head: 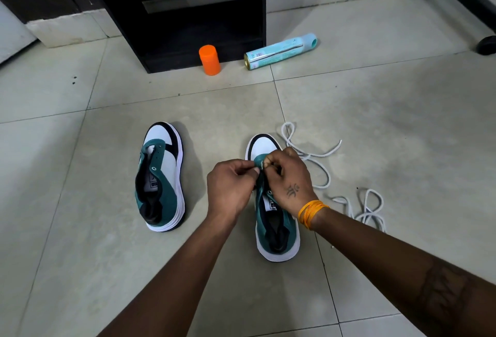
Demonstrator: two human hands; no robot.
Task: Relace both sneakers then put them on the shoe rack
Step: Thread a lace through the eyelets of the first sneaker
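Two teal, white and black sneakers stand on the tiled floor, toes pointing away from me. The left sneaker has no lace and nothing touches it. Over the front eyelets of the right sneaker both hands meet. My left hand pinches at the eyelet flap. My right hand pinches a white lace end at the same spot. That white lace trails in loops to the right of the shoe. A second white lace lies coiled further right. The black shoe rack stands at the back.
An orange capped container stands in front of the rack. A light blue spray can lies on its side next to it. A black wheeled chair base is at the far right. A low white ledge runs at the left.
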